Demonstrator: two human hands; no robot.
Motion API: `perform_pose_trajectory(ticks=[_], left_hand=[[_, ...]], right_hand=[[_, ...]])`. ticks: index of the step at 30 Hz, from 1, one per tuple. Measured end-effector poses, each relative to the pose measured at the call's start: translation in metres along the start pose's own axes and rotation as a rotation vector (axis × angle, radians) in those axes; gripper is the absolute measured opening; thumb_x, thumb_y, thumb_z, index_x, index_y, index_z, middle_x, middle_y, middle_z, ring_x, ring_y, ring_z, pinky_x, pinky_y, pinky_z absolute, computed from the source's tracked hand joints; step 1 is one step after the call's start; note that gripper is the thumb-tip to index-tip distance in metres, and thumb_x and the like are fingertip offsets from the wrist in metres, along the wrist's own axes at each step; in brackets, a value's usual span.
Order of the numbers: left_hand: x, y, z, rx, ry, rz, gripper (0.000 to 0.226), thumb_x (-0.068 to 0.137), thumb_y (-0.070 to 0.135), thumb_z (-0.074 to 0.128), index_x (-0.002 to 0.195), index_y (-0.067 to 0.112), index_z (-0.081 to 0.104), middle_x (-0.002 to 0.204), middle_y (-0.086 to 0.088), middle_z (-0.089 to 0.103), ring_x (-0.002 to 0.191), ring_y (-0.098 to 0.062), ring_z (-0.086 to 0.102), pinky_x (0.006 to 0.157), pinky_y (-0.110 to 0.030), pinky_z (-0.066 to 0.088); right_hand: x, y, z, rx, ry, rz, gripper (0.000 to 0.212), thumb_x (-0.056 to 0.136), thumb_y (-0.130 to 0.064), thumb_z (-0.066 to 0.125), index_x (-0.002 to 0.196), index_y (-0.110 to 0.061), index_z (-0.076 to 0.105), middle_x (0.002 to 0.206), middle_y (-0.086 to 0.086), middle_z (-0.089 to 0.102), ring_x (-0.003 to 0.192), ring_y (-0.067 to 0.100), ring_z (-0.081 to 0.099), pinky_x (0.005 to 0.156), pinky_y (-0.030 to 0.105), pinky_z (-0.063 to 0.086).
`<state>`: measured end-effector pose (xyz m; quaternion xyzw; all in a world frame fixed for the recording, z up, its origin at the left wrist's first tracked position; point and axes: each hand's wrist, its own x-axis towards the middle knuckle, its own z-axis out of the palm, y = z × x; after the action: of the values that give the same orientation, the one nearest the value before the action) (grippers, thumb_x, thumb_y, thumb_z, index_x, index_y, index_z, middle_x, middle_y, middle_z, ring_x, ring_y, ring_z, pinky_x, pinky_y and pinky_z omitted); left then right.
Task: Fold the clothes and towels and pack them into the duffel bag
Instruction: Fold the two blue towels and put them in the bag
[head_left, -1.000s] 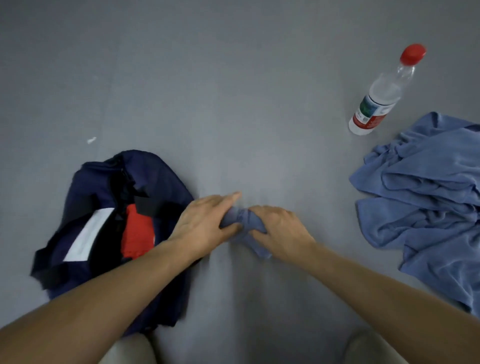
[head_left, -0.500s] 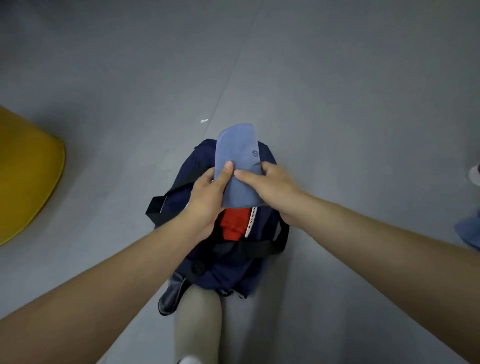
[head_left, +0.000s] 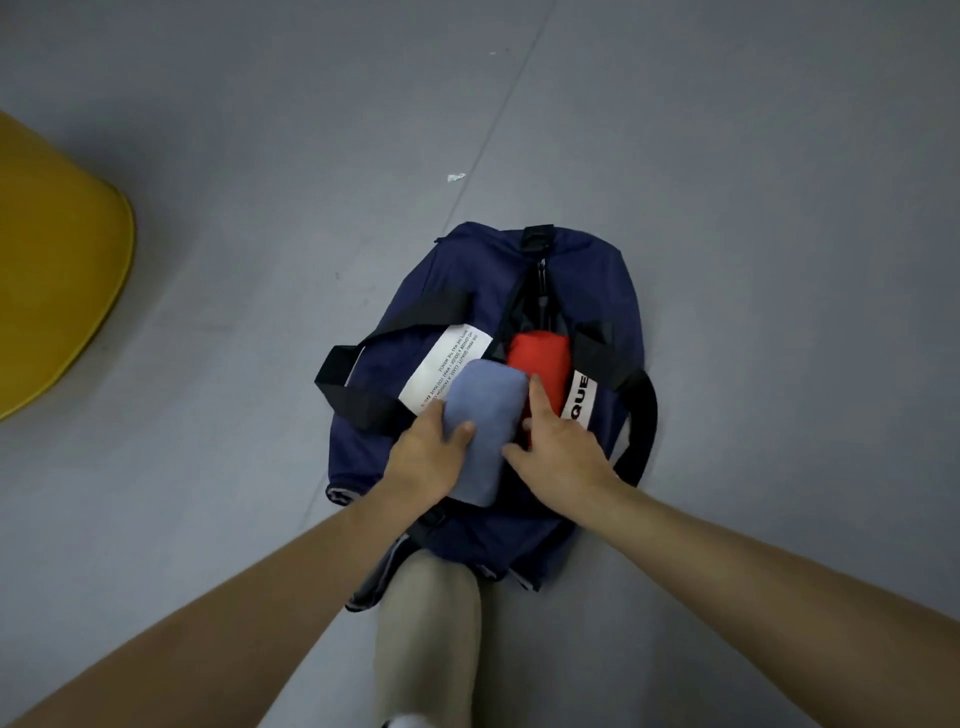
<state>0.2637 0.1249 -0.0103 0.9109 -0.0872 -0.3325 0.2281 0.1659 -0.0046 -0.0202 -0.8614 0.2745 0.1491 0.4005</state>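
Observation:
A navy duffel bag (head_left: 597, 291) with black straps lies open on the grey floor in the middle of the head view. A folded red garment (head_left: 540, 364) sits in its opening. A folded light-blue cloth (head_left: 485, 410) lies over the opening beside the red one. My left hand (head_left: 426, 457) grips the blue cloth's near left side, thumb on top. My right hand (head_left: 563, 447) rests against the cloth's right edge, its fingers straight and touching the red garment.
A yellow rounded object (head_left: 57, 270) stands at the left edge. A small white scrap (head_left: 456, 177) lies on the floor beyond the bag. My beige trouser leg (head_left: 428, 629) is just in front of the bag.
The view swung from the blue pile and bottle to the bag. The folded blue cloth went from held upright over the bag to lying down at its opening. The right hand's fingers straightened.

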Motion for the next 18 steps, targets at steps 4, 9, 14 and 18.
perform_pose_trajectory(ticks=[4,9,14,18], left_hand=[[0.001,-0.007,0.006,0.294,-0.01,-0.013,0.049,0.104,0.032,0.046,0.147,0.014,0.032,0.129,-0.017,0.062,0.118,-0.038,0.058,0.097,-0.041,0.044],[0.005,-0.011,0.008,0.586,0.067,0.021,0.041,0.106,0.032,0.042,0.136,0.005,0.033,0.121,-0.015,0.064,0.111,-0.034,0.064,0.086,-0.038,0.046],[0.003,-0.015,0.009,0.556,0.146,0.1,0.049,0.103,0.028,0.05,0.144,0.011,0.029,0.131,-0.011,0.058,0.11,-0.03,0.064,0.085,-0.037,0.05],[-0.006,-0.021,0.006,0.576,0.324,0.531,0.089,0.088,0.011,0.069,0.157,0.032,0.018,0.149,-0.005,0.039,0.103,-0.026,0.062,0.065,-0.034,0.058]], right_hand=[[-0.009,0.005,0.005,-0.148,-0.07,-0.087,0.068,0.095,-0.028,0.053,0.153,-0.021,0.019,0.114,0.011,0.065,0.102,0.038,0.062,0.085,0.045,0.052],[-0.022,0.012,0.017,-0.29,-0.157,-0.203,0.08,0.097,-0.027,0.051,0.16,-0.023,0.002,0.135,0.007,0.051,0.111,0.034,0.057,0.087,0.043,0.048],[-0.016,0.01,0.024,-0.363,-0.203,-0.186,0.075,0.099,-0.03,0.048,0.16,-0.02,0.005,0.15,0.006,0.037,0.117,0.033,0.052,0.094,0.045,0.048],[-0.014,0.012,0.018,-0.309,-0.176,-0.181,0.075,0.1,-0.03,0.047,0.16,-0.022,0.004,0.147,0.005,0.045,0.116,0.032,0.056,0.091,0.044,0.049]])
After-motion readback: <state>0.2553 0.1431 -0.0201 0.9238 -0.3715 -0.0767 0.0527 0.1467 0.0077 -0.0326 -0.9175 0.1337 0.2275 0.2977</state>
